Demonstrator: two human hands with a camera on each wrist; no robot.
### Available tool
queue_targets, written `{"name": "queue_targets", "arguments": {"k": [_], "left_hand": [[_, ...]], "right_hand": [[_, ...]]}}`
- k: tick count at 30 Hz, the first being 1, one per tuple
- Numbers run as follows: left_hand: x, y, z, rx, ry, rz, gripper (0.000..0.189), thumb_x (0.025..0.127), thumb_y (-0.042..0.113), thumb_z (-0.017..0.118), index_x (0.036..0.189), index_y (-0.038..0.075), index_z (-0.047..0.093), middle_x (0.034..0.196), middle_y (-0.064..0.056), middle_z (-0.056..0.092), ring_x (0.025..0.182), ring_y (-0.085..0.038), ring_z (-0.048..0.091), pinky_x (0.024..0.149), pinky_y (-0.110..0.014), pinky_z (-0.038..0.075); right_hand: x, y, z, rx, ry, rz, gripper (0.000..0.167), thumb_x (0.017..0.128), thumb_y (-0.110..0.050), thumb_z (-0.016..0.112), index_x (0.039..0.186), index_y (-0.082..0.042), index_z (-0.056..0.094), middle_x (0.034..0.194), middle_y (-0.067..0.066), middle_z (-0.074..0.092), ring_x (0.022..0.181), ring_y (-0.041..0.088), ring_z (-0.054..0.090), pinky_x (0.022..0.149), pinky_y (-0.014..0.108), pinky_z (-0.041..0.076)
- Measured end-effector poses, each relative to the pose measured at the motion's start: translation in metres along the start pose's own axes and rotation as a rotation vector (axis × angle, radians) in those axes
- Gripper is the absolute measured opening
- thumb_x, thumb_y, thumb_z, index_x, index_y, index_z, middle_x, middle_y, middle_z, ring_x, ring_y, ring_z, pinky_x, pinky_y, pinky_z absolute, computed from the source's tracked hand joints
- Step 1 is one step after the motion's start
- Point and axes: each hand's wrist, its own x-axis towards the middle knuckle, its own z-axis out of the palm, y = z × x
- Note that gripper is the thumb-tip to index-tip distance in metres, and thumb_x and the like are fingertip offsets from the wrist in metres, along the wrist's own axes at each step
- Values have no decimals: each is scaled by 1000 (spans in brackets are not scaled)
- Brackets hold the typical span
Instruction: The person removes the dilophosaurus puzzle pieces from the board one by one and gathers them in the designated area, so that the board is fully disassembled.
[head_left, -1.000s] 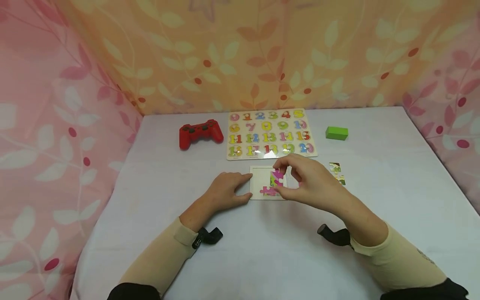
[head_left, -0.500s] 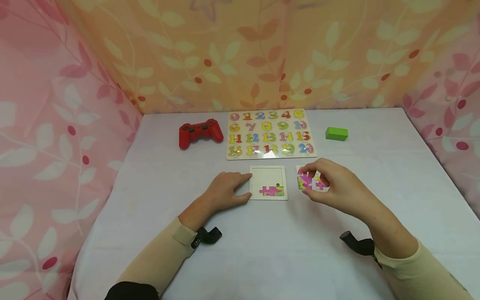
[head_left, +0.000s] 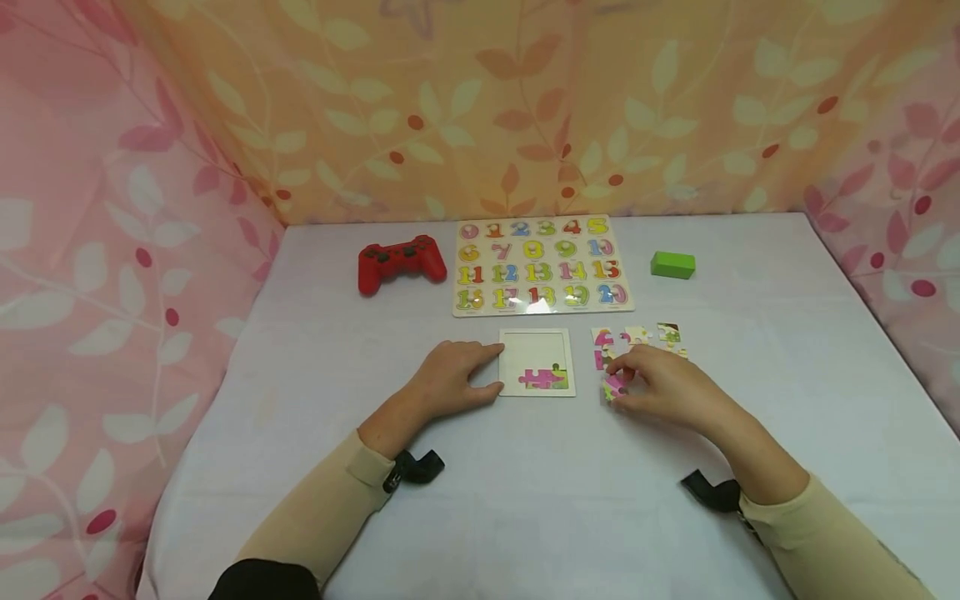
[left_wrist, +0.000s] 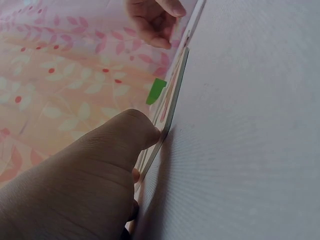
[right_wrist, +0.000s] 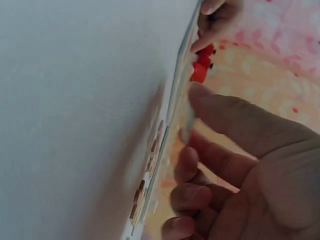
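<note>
In the head view, my right hand [head_left: 663, 383] pinches a pink-and-green jigsaw piece [head_left: 613, 387] between thumb and fingers, just in front of several loose jigsaw pieces [head_left: 602, 337]. Part of that group is hidden behind the hand. In the right wrist view the pinched piece [right_wrist: 189, 117] appears edge-on and blurred. My left hand [head_left: 455, 379] touches the left edge of a white square puzzle tray [head_left: 528, 348] with thumb and index finger spread apart. Joined pink-and-green jigsaw pieces [head_left: 543, 379] lie in the tray's lower right part.
Behind the tray lies a wooden number board [head_left: 542, 267]. A red game controller [head_left: 401, 264] sits to its left, a green block [head_left: 672, 265] to its right. A white cloth covers the table [head_left: 480, 517]; patterned curtains [head_left: 480, 108] stand around it.
My right hand has carried the pink-and-green jigsaw piece out of the tray to the right, then down towards me, beside the loose pieces. The left hand has stayed at the tray's edge.
</note>
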Motion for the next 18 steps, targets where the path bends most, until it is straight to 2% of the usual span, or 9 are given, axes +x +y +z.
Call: {"name": "queue_targets", "arguments": {"k": [10, 18], "left_hand": [[1, -1, 1, 16, -11, -6, 62, 92, 46, 68, 144, 13, 61, 98, 3, 69, 82, -10, 56, 82, -36, 49], [2, 0, 1, 22, -23, -10, 62, 92, 46, 68, 144, 13, 61, 95, 5, 67, 80, -9, 54, 80, -35, 49]], "right_hand": [[4, 11, 10, 19, -36, 21, 38, 79, -23, 88, 111, -9, 73, 92, -3, 60, 86, 17, 55, 79, 40, 47], [1, 4, -2, 34, -32, 38, 42, 81, -25, 88, 115, -10, 71, 93, 0, 58, 86, 19, 53, 76, 38, 46]]}}
